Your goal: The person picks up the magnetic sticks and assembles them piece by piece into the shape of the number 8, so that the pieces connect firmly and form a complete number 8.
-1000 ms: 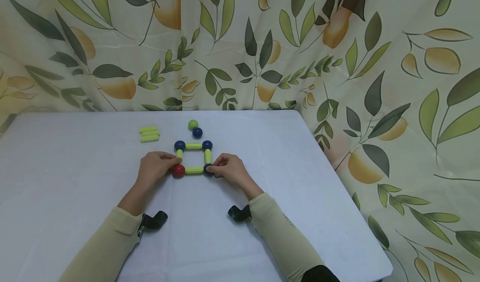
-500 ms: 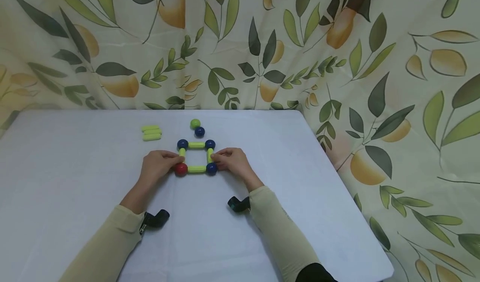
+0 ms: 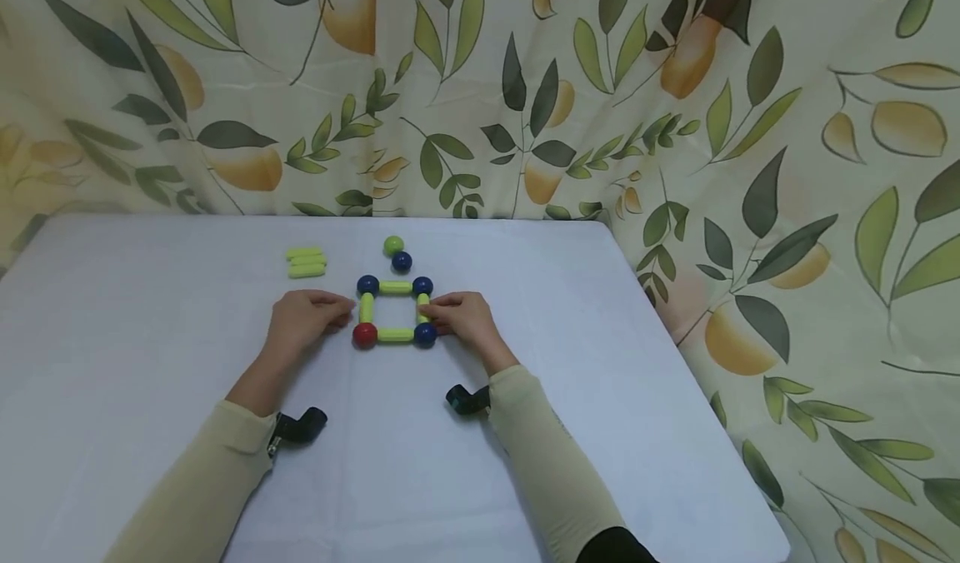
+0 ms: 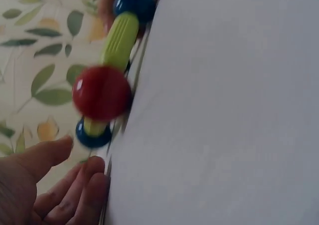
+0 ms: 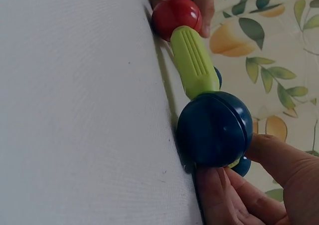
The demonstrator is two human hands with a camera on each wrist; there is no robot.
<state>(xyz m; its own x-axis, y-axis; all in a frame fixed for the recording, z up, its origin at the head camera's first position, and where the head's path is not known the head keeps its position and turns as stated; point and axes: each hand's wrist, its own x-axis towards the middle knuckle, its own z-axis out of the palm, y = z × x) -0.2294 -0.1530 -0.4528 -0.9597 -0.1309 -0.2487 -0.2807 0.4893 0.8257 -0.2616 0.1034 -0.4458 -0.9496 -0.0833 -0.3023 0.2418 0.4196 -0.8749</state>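
Note:
A square frame of lime-green rods and balls lies on the table. Its near-left corner is a red ball; the other corners are blue, among them the near-right ball. My right hand pinches the right-side rod between thumb and fingers, close behind that ball. Just left of the frame is my left hand, touching nothing; in the left wrist view a gap separates its thumb from its fingers. The left-side rod and the front rod are fully joined to the red ball.
Several loose green rods lie together at the back left. Behind the frame a green ball and a blue ball sit side by side. A leaf-patterned curtain hangs along the far edge of the white table.
My left hand has let go of the left-side rod and drawn off to the left. My right hand has shifted from the near-right blue ball to the rod behind it.

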